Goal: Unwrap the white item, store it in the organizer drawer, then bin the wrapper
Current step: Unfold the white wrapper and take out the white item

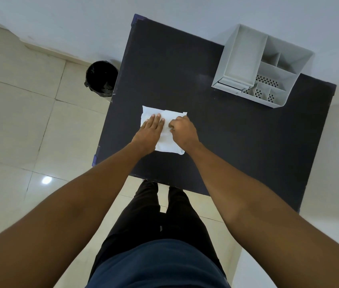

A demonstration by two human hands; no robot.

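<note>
A white wrapped packet [169, 118] lies flat near the middle of the black table [237, 138]. My left hand [151, 132] rests flat on its left half, fingers straight and together. My right hand [183, 130] sits on its right half with the fingers curled, pinching the white wrapper near the packet's middle. The grey organizer [262, 65] stands at the table's far right corner, with a small drawer [232, 84] at its front left that looks slightly pulled out. The black bin [101, 78] stands on the floor left of the table.
The organizer has several open compartments, some with perforated floors. The table stands against a pale wall, with pale floor tiles to the left. My legs are at the table's near edge.
</note>
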